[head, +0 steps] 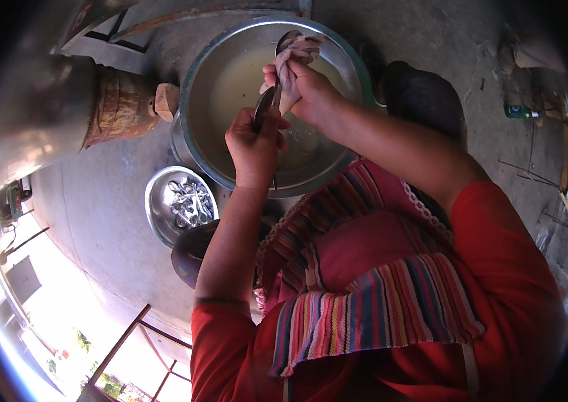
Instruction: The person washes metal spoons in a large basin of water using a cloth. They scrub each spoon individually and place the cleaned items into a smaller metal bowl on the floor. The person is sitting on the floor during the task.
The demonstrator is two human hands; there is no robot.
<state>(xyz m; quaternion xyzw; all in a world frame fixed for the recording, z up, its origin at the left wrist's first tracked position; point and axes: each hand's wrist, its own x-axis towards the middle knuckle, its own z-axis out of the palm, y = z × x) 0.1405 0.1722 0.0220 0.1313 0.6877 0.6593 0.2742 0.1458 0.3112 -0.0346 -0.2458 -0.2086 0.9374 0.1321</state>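
Before me stands a large metal basin (201,166) holding cloudy water. Above it, my left hand (258,135) grips metal spoons (263,106) by a bowl end at the lower side. My right hand (309,90) holds a wet pinkish cloth (296,55) wrapped against a spoon's handle; another spoon bowl (288,40) shows beside the cloth at the top. How many spoons are held I cannot tell, as fingers and cloth hide parts of them.
A smaller metal bowl (152,203) with many spoons (193,201) sits on the concrete floor at the lower left of the basin. A rusty metal cylinder (120,103) with a brick piece (165,102) lies left. A green bottle (517,111) is at the far right.
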